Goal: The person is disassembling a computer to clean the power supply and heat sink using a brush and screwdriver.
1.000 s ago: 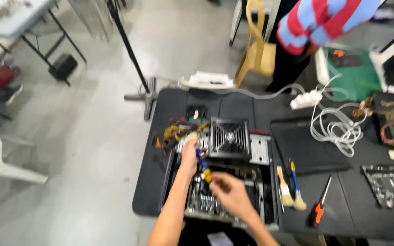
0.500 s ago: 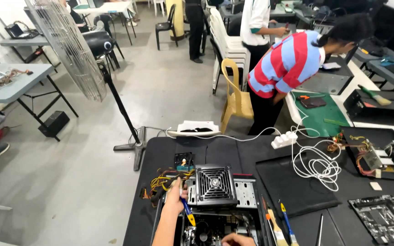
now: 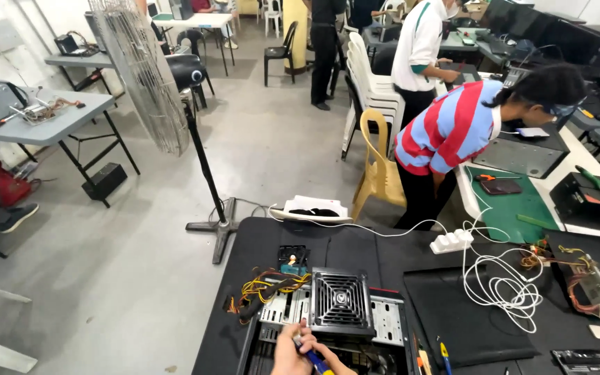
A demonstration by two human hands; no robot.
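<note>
Head view, bottom edge: two hands poking into frame over an open computer case (image 3: pixel 328 326) on the black worktop (image 3: pixel 258 243).
Left hand (image 3: pixel 287 351): fingers curled, resting at the case edge just below the power supply; can't tell if gripping anything, mostly cut off by the frame.
Right hand (image 3: pixel 338 360): fingers wrapped around a screwdriver (image 3: pixel 312 355) with a blue and yellow handle, tip hidden.
Power supply (image 3: pixel 340 302): black box with fan grille, sitting on top of the case, right above both hands.
Wire bundle (image 3: pixel 269 288): yellow, orange and black, spilling off the left side of the case.
Small fan (image 3: pixel 292 258): black, on the worktop just behind the wires.
White cable (image 3: pixel 501 288): coiled loosely to the right, running from a white power strip (image 3: pixel 453 241).
Background: person in a red and blue striped shirt (image 3: pixel 453 132) bent over another table, yellow chair (image 3: pixel 378 167) beside, standing fan (image 3: pixel 151 73) on the left.
</note>
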